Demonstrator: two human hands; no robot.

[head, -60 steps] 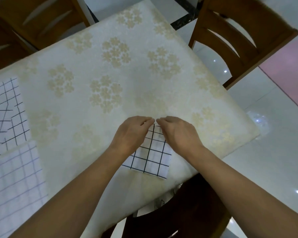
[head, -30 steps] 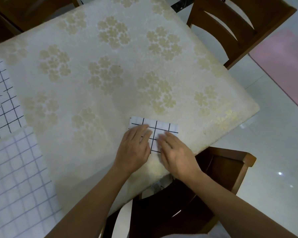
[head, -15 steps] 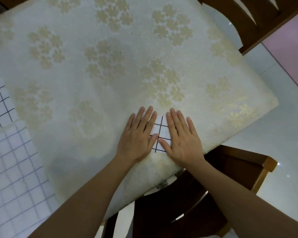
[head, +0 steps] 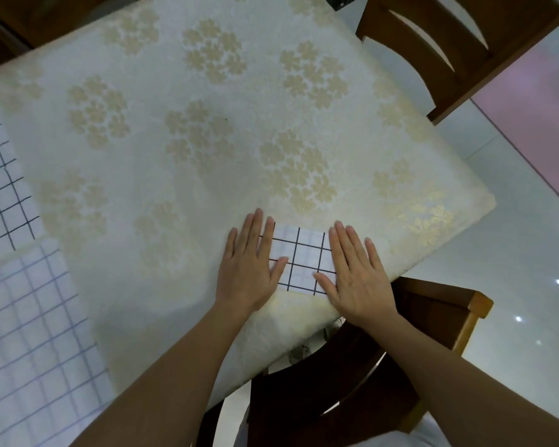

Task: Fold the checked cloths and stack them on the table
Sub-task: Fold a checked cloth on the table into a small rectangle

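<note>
A small folded white cloth with a black grid (head: 300, 258) lies flat near the table's front edge. My left hand (head: 249, 269) rests palm down on its left side, fingers spread. My right hand (head: 355, 272) lies flat on its right side. Both hands press on the cloth without gripping it. A crumpled black-checked cloth (head: 4, 188) sits at the far left edge. Below it spreads a larger cloth with a pale blue grid (head: 29, 343).
The table (head: 207, 124) wears a cream cover with gold flower prints. One wooden chair (head: 446, 43) stands at the back right, another (head: 384, 350) is tucked under the front edge below my arms. Glossy white floor lies to the right.
My hands finished folding the small cloth, pressed it flat close together, then slid apart to its two sides, uncovering the middle.
</note>
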